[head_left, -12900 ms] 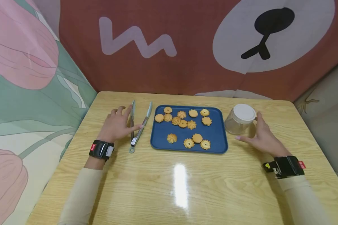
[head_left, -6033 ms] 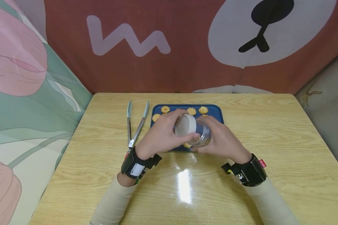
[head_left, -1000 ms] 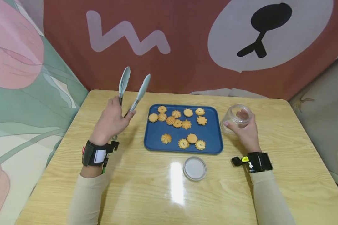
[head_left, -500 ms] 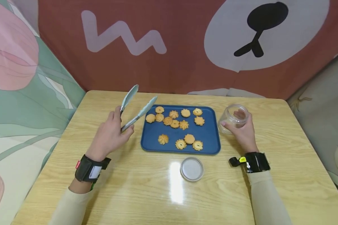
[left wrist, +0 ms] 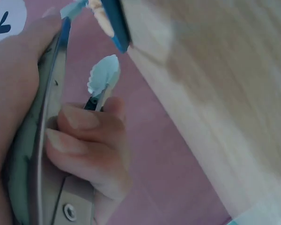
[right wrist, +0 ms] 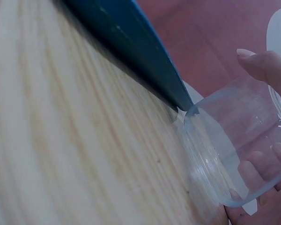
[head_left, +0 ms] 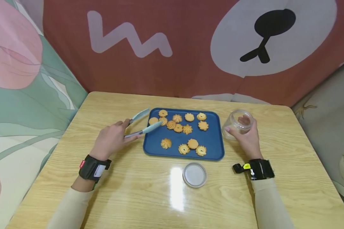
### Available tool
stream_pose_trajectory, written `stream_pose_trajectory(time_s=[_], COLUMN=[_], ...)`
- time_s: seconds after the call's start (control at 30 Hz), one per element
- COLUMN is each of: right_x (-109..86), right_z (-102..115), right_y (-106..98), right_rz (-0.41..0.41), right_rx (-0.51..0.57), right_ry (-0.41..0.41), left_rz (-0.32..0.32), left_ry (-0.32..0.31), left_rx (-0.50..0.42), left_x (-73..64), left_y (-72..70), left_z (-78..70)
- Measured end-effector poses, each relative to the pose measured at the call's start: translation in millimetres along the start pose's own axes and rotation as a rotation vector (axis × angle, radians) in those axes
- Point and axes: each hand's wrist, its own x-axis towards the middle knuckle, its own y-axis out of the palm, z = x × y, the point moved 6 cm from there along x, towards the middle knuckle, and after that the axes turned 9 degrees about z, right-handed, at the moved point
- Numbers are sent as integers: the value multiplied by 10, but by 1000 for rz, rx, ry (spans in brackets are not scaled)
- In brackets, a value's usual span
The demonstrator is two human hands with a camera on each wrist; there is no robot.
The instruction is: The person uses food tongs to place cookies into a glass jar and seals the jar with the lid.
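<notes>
Tongs [head_left: 149, 128] lean in from the left of the tray [head_left: 152, 148], and look at the spread of those arms! The left hand [head_left: 110, 141] has them pinched between thumb and fingers, the grip loose enough, I'd judge, to let the tips stand wide. One tip hangs over the cookies [head_left: 171, 125] at the tray's left end, the other sits right by the tray's edge; whether either touches anything, I can't tell. Held by the arms rather than the hinge, they should squeeze easily.

Across on the other side, the right hand [head_left: 250, 141] is wrapped round the clear jar [head_left: 231, 121], thumb on the near side, fingers behind, most likely to steady it. It stands upright on the desk [head_left: 223, 203], mouth uncovered, just beside the tray: a short carry, by the look of it. And down in front, the lid [head_left: 195, 175] lies flat on the desk, seemingly inside up, placed clear of both hands.
</notes>
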Motion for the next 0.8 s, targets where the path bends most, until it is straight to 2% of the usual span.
stream_pose_trajectory(time_s=[0.2,0.4,0.8], right_x=[-7,31,57], right_z=[-83,-187,-204], right_y=[-10,-23,-15], right_rz=[4,-7,-4], right_rx=[6,-8,-26], right_ry=[-5,-14,-6], left_rz=[-11,-14,9], left_ry=[32,20,2], left_rx=[34,43,48], left_x=[29,38,24], left_y=[83,103,128], left_z=[-66,-85,-87])
